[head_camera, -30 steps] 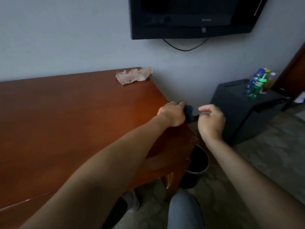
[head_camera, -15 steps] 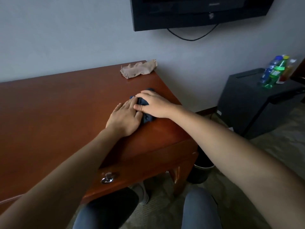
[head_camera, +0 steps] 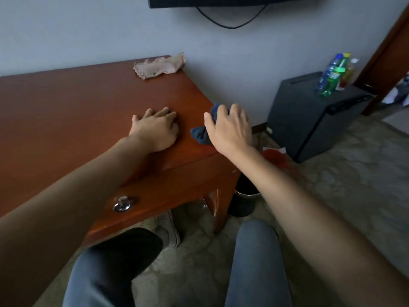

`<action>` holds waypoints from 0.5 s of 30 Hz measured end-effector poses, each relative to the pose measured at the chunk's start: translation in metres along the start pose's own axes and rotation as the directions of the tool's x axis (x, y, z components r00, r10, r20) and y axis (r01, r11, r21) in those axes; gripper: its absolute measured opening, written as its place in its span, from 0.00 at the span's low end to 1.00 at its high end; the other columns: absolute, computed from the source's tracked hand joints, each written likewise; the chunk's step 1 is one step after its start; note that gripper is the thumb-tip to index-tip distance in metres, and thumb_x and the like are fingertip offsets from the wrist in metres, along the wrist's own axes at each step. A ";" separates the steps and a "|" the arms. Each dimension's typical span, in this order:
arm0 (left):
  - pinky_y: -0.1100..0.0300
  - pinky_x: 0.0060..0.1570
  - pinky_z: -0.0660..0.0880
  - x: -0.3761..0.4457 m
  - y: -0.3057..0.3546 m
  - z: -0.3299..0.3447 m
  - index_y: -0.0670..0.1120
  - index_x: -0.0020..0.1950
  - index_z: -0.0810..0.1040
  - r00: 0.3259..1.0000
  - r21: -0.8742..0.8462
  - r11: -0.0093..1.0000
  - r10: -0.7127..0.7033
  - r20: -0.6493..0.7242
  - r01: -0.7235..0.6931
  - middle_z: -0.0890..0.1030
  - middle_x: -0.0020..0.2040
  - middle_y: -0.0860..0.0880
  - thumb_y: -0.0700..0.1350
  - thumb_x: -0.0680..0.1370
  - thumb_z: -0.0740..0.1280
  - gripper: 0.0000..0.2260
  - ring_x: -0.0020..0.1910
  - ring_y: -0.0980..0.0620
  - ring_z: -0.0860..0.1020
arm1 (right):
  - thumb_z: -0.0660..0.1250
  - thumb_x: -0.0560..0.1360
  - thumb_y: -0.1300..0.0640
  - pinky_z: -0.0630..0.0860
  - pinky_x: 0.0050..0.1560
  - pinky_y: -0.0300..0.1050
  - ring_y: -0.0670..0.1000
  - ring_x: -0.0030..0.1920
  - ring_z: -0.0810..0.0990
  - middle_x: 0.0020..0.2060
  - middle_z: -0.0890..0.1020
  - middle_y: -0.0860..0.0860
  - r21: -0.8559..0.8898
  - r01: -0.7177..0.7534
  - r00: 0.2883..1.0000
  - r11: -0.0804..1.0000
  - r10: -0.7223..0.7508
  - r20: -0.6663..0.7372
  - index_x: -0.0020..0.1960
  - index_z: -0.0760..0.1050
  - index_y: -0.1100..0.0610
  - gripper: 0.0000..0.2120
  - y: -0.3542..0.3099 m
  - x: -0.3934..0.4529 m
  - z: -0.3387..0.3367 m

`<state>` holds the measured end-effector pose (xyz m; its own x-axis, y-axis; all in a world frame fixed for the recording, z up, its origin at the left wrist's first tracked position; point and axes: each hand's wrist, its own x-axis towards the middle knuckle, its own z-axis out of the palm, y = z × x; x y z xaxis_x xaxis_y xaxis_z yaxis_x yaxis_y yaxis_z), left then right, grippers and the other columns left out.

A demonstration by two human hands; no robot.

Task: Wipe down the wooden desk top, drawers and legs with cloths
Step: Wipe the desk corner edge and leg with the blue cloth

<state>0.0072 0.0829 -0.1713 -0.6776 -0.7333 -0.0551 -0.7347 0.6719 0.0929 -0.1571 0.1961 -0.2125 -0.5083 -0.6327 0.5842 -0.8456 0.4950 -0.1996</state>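
The reddish wooden desk (head_camera: 77,111) fills the left of the head view, its right corner near the wall. My left hand (head_camera: 156,128) rests flat on the top, fingers spread, holding nothing. My right hand (head_camera: 230,127) grips a dark blue cloth (head_camera: 200,134) at the desk's right edge; part of the cloth pokes out above my fingers and part hangs below my thumb. A crumpled beige cloth (head_camera: 158,66) lies at the far right corner of the top. A drawer front with a round metal knob (head_camera: 122,204) faces me.
A dark bin (head_camera: 244,201) stands on the carpet beside the desk leg (head_camera: 218,209). A black cabinet (head_camera: 309,120) with several bottles (head_camera: 334,74) stands to the right. A wall-mounted screen with a hanging cable (head_camera: 230,24) is above. My knees are below the desk front.
My right hand has carried the blue cloth from the middle of the top to the desk's right edge. My left hand has let go of the cloth and stays flat on the top.
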 end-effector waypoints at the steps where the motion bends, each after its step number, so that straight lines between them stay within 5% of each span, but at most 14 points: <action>1: 0.32 0.78 0.47 -0.012 0.019 0.000 0.59 0.83 0.56 0.999 -0.022 0.999 0.026 0.046 -0.025 0.52 0.85 0.55 0.64 0.84 0.48 0.28 0.83 0.41 0.49 | 0.55 0.82 0.38 0.74 0.47 0.56 0.65 0.49 0.78 0.49 0.78 0.62 0.008 -0.044 0.999 0.999 0.044 -0.024 0.55 0.76 0.61 0.26 0.007 -0.015 -0.008; 5: 0.27 0.75 0.39 -0.049 0.070 0.017 0.61 0.84 0.43 0.982 0.042 0.985 0.163 0.099 -0.168 0.42 0.85 0.54 0.70 0.81 0.38 0.32 0.83 0.37 0.40 | 0.56 0.83 0.38 0.76 0.41 0.53 0.62 0.46 0.80 0.49 0.77 0.60 0.177 -0.190 0.966 0.966 0.216 -0.142 0.57 0.72 0.60 0.24 0.017 -0.069 -0.027; 7: 0.27 0.75 0.43 -0.056 0.071 0.025 0.59 0.84 0.41 0.980 0.128 0.972 0.192 0.045 -0.197 0.43 0.85 0.52 0.71 0.80 0.37 0.34 0.83 0.35 0.42 | 0.57 0.82 0.36 0.77 0.38 0.50 0.59 0.47 0.82 0.53 0.79 0.58 0.294 -0.244 0.960 0.924 0.274 -0.064 0.62 0.71 0.58 0.25 0.024 -0.094 -0.028; 10: 0.28 0.76 0.52 -0.074 0.070 0.045 0.52 0.85 0.42 0.961 0.307 0.924 0.264 -0.087 -0.226 0.47 0.85 0.46 0.62 0.86 0.48 0.31 0.81 0.31 0.50 | 0.65 0.79 0.38 0.77 0.42 0.48 0.57 0.51 0.82 0.55 0.80 0.54 0.249 -0.322 0.941 0.914 0.279 0.192 0.64 0.70 0.56 0.25 0.048 -0.137 -0.009; 13: 0.35 0.78 0.56 -0.098 0.070 0.075 0.43 0.84 0.50 0.873 0.340 0.907 0.362 -0.327 -0.249 0.55 0.83 0.39 0.45 0.86 0.56 0.28 0.81 0.31 0.56 | 0.72 0.77 0.41 0.74 0.46 0.47 0.56 0.53 0.81 0.47 0.75 0.45 0.300 -0.647 0.735 0.701 0.467 0.492 0.64 0.67 0.54 0.26 0.069 -0.185 0.019; 15: 0.40 0.79 0.57 -0.118 0.067 0.109 0.38 0.81 0.63 0.746 0.182 0.891 0.448 -0.493 -0.415 0.62 0.81 0.35 0.39 0.85 0.54 0.23 0.80 0.34 0.59 | 0.73 0.75 0.41 0.74 0.46 0.48 0.54 0.51 0.81 0.46 0.75 0.44 0.356 -0.738 0.654 0.573 0.479 0.585 0.60 0.67 0.54 0.24 0.078 -0.207 0.036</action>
<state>0.0347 0.2262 -0.2673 -0.8194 -0.2971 0.4903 -0.3794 0.9222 -0.0753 -0.1240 0.3447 -0.3771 -0.8331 -0.5251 -0.1739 -0.1676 0.5392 -0.8254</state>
